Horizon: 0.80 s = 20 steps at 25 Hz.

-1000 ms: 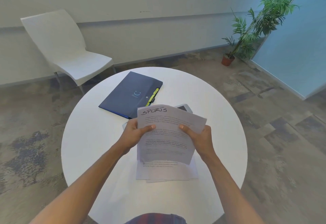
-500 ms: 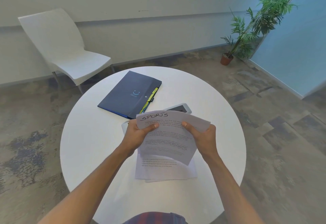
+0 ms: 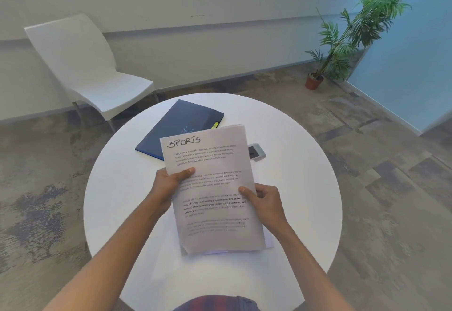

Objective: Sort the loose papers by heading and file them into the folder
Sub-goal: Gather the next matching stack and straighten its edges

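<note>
Two hands hold a sheet headed "SPORTS" (image 3: 210, 188) above the round worktop (image 3: 117, 188): the left hand (image 3: 168, 186) pinches its left edge, the right hand (image 3: 265, 200) its right edge. More loose papers (image 3: 269, 243) lie beneath, near the person. Far left lies the dark folder (image 3: 171, 127), flat and closed, beside a phone (image 3: 256, 152). Sorting appears barely begun; nothing visibly filed.

Handwritten heading "SPORTS" in black at the top left of the printed sheet (image 3: 210, 188), body paragraphs below mostly too blurred to read bar a bold fragment "Defined by a slower pace", and a small light smile-like logo, no letters legible, on the dark folder (image 3: 176, 124) at far left.
</note>
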Each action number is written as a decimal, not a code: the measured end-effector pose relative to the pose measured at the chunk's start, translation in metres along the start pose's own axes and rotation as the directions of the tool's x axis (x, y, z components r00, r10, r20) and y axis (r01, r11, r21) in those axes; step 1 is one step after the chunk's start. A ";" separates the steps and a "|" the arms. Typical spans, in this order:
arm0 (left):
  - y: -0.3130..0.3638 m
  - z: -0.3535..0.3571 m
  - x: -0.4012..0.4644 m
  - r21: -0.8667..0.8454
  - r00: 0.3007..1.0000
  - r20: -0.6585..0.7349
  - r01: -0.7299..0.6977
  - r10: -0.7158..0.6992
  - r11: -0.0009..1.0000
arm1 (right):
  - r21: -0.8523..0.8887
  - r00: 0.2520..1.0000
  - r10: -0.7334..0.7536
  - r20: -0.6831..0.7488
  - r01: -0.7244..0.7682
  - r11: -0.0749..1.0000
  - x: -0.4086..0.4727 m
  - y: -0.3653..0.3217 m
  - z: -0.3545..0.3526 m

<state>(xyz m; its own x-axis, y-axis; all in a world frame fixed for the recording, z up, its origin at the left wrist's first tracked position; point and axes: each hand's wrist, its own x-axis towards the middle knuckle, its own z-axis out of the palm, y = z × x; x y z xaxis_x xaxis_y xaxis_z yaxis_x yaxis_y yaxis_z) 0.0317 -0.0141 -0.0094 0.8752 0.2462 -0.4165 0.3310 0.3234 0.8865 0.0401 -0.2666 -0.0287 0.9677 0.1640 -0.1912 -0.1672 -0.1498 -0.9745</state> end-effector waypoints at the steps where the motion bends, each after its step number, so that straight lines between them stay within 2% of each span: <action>1: 0.000 -0.005 0.000 0.000 0.999 0.024 0.049 -0.049 0.999 | 0.013 1.000 0.006 -0.011 -0.005 1.000 0.000 0.000 0.002; 4: -0.005 -0.017 -0.004 0.031 0.983 0.124 0.130 -0.133 0.991 | 0.103 0.996 0.067 -0.060 -0.060 0.993 0.003 0.003 0.004; 7: -0.012 -0.018 -0.014 0.010 0.975 0.189 0.116 -0.116 0.993 | 0.209 0.979 0.190 -0.068 -0.173 0.963 0.009 0.001 -0.001; 10: -0.014 -0.007 -0.024 0.031 0.994 0.113 -0.004 0.001 1.000 | 0.288 0.969 0.246 -0.039 -0.225 0.931 0.009 -0.004 -0.003; 13: -0.014 0.003 -0.027 0.052 0.995 0.000 -0.100 0.101 0.994 | 0.284 0.978 0.190 -0.086 -0.159 0.946 0.007 -0.003 -0.005; 17: -0.009 0.008 -0.031 0.050 0.989 -0.015 -0.149 0.150 0.988 | 0.303 0.967 0.181 -0.181 -0.120 0.945 0.007 0.001 -0.010; 20: -0.004 0.009 -0.031 0.078 0.992 -0.033 -0.117 0.120 0.990 | 0.393 0.961 0.240 -0.140 -0.169 0.904 0.006 0.000 -0.019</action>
<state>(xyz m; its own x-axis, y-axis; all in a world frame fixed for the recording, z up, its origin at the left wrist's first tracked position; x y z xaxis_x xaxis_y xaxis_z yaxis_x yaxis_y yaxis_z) 0.0065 -0.0309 0.0015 0.8965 0.3133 -0.3132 0.2524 0.2197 0.9423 0.0496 -0.2837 -0.0277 0.9159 -0.0144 -0.4011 -0.3883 0.2202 -0.8948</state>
